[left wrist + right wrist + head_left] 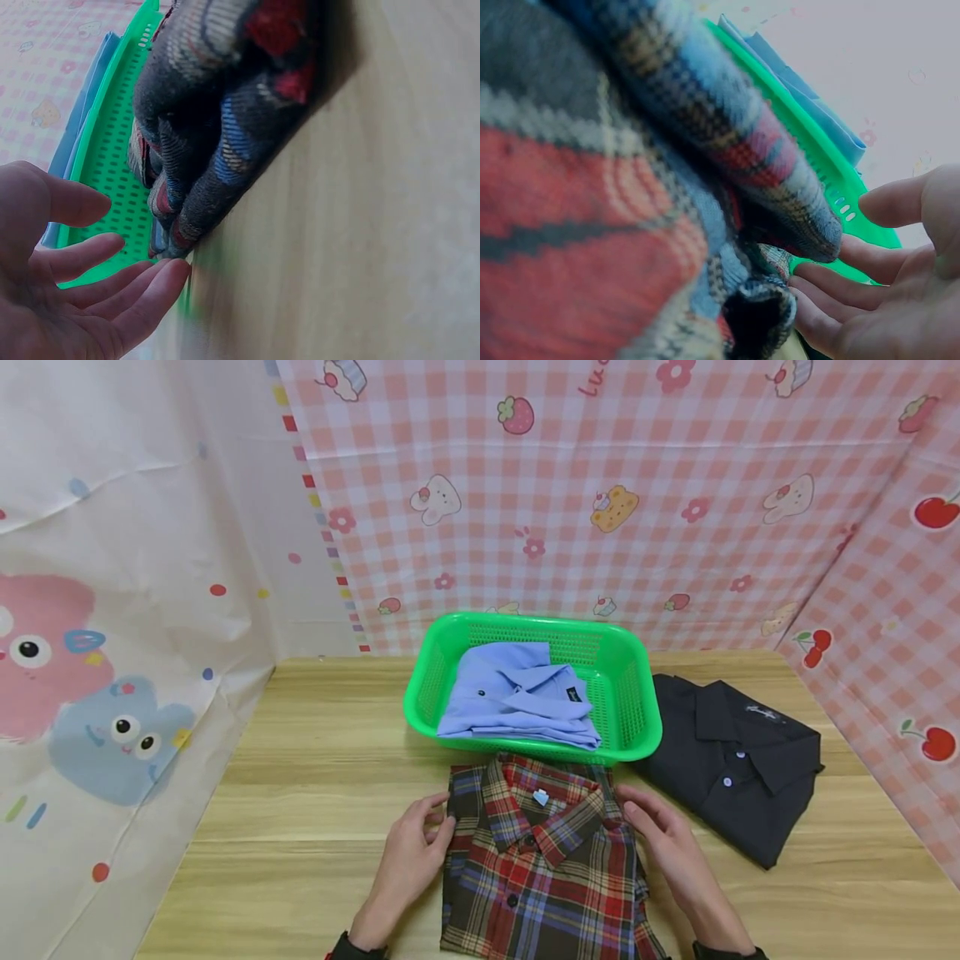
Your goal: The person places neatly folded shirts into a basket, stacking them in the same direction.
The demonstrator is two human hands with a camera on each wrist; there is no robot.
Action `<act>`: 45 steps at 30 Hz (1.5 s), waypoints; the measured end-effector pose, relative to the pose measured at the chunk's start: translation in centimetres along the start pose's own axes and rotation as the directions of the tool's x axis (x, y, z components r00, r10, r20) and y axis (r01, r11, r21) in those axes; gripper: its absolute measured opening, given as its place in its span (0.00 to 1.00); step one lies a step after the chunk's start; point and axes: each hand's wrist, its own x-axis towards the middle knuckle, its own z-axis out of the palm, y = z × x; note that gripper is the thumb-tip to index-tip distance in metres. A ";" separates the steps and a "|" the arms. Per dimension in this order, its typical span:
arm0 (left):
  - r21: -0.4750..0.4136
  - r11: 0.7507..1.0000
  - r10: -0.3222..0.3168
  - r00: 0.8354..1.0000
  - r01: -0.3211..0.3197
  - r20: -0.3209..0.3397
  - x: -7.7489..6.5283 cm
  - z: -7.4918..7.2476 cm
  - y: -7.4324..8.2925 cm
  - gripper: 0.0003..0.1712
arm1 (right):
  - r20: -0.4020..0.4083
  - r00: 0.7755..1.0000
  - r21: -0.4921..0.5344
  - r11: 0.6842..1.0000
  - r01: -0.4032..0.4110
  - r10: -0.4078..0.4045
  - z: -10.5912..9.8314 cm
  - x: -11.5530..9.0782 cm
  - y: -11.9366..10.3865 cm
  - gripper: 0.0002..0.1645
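A folded plaid shirt (540,877) in red, black and tan lies on the table, collar toward the green basket. At its left edge is my left hand (411,852), fingers loosely bent; in the left wrist view the fingertips (174,274) come right to the shirt's folded layers. My right hand (671,843) is by the shirt's upper right side, and the right wrist view shows its fingers (859,259) beside the fabric edge with the thumb raised apart. Neither hand grips the cloth. A folded light blue shirt (517,693) lies inside the green basket (633,693).
A folded black shirt (735,777) lies to the right of the basket on the wooden table (300,827). Behind the table hangs a pink checked cloth (570,527), with a white printed cloth (150,568) along the left side.
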 end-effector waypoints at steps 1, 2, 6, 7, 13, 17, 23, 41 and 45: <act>-0.001 1.000 -0.001 1.000 0.001 0.001 0.0 0.0 0.0 0.21 | 0.001 1.000 0.000 1.000 -0.003 0.003 0.0 0.0 0.0 0.29; -0.003 1.000 -0.004 1.000 0.004 0.003 0.0 0.0 0.0 0.21 | 0.002 1.000 0.000 1.000 -0.009 0.009 0.0 0.0 0.0 0.29; -0.011 1.000 -0.009 1.000 0.009 0.007 -0.1 0.1 0.1 0.21 | 0.009 0.999 -0.016 0.999 -0.041 0.041 -0.1 0.0 0.1 0.30; -0.016 1.000 -0.010 1.000 0.010 0.011 -0.1 0.1 0.1 0.21 | 0.013 0.999 -0.020 0.998 -0.052 0.052 -0.2 0.0 0.1 0.30; -0.062 0.998 -0.017 0.999 0.019 0.033 -0.3 0.1 0.0 0.22 | 0.029 0.993 -0.045 0.993 -0.113 0.114 -0.3 0.0 0.1 0.32; -0.082 0.996 -0.023 0.999 0.026 0.038 -0.3 0.2 -0.2 0.23 | 0.038 0.989 -0.028 0.990 -0.142 0.143 -0.3 0.0 0.1 0.32; -0.118 0.990 -0.072 0.996 0.077 0.046 -0.4 0.1 -0.3 0.25 | 0.024 0.986 -0.004 0.986 -0.165 0.165 -0.2 0.1 0.3 0.32; -0.314 0.899 -0.269 0.950 0.307 0.159 -0.4 -0.3 0.2 0.35 | 0.001 0.979 -0.023 0.979 -0.204 0.204 0.0 0.5 0.6 0.33; -0.301 0.876 -0.320 0.921 0.377 0.220 -0.3 -0.2 0.4 0.40 | 0.012 0.974 -0.063 0.973 -0.224 0.225 0.5 0.5 0.5 0.35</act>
